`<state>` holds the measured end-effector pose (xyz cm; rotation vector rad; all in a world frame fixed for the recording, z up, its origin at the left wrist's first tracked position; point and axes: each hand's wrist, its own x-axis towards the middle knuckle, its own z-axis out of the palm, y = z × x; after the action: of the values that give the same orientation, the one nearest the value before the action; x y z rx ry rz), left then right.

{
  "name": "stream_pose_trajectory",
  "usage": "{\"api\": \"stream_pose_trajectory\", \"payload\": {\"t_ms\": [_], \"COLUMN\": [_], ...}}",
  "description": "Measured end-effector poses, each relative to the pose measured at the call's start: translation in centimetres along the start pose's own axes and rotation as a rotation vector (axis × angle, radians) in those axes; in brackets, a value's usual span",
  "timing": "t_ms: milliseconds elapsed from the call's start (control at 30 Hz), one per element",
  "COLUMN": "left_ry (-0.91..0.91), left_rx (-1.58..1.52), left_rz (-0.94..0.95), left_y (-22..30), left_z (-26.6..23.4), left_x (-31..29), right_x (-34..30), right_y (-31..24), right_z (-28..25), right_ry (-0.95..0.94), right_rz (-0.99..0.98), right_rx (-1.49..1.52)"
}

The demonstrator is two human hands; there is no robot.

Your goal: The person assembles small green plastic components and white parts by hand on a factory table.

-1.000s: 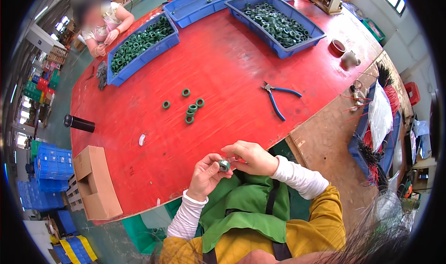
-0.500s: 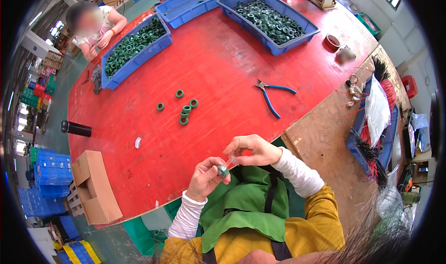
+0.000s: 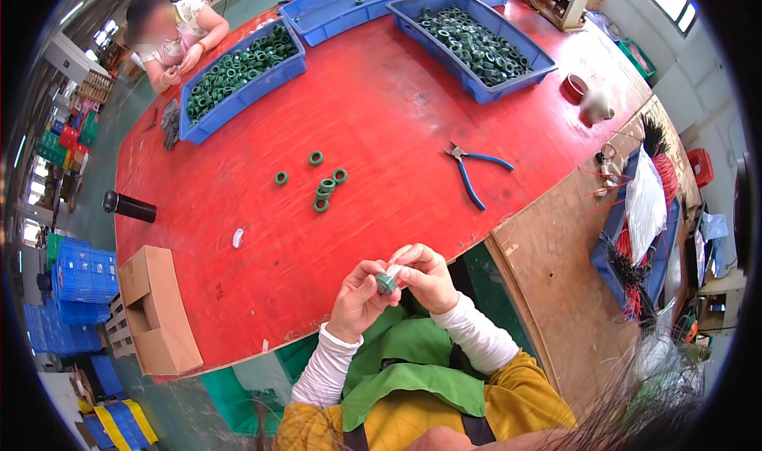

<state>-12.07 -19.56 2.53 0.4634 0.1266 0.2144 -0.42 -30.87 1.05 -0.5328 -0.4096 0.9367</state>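
My left hand [image 3: 353, 304] pinches a small green ring [image 3: 385, 284] between thumb and fingers, just over the near edge of the red table [image 3: 278, 268]. From the right, my right hand [image 3: 431, 280] meets it, its thumb and fingers closed on a thin whitish, see-through strip [image 3: 394, 270] against the ring. How far the strip goes round the ring is hidden by the fingers. Beyond my hands lie several loose green rings [image 3: 326, 185], some touching each other. Diagonal cutters [image 3: 470, 173] with blue handles rest spread apart to their right.
Blue trays of green rings stand at the far left [image 3: 297, 64] and far right [image 3: 476, 91]. A black cylinder [image 3: 130, 206], a cardboard box [image 3: 178, 336] and a small white piece [image 3: 237, 237] are at left. A blue bin [image 3: 605, 253] holds wires at right. A co-worker [image 3: 190, 34] sits across.
My right hand has come in closer to my left, bringing the strip from a stretched-out position onto the ring. The whole view has shifted slightly.
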Motion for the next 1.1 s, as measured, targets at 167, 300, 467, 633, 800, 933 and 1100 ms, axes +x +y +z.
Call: {"api": "stream_pose_trajectory", "payload": {"t_ms": [167,300,467,633,800,933,1100], "left_ry": [0.056,0.074,0.096,0.116,0.17,0.203,0.283], "left_rx": [-0.022,-0.029,0.097,0.174,0.175,0.186,0.223], "left_rz": [0.055,0.081,0.122,0.174,0.15,0.159,0.156], "left_y": [0.0,-0.4,-0.5,-1.0,-1.0,-1.1,-1.3], "left_z": [0.6,0.6,0.8,0.8,2.0,1.7,1.5], "left_x": [0.3,0.3,0.5,0.4,0.5,0.7,0.7], "right_x": [-0.4,-0.5,-0.7,-0.9,-0.7,-0.1,0.3], "right_y": [-0.5,-1.6,-2.1,-2.0,-1.7,-1.8,-2.5], "right_z": [1.0,0.8,2.9,2.7,2.1,2.0,2.6], "right_ry": [0.022,-0.089,0.099,0.109,0.099,0.064,0.03], "right_rz": [-0.092,-0.276,-0.369,-0.313,-0.445,-0.486,-0.673], "right_rx": [-0.374,-0.962,-1.219,-1.271,-1.27,-1.312,-1.582]}}
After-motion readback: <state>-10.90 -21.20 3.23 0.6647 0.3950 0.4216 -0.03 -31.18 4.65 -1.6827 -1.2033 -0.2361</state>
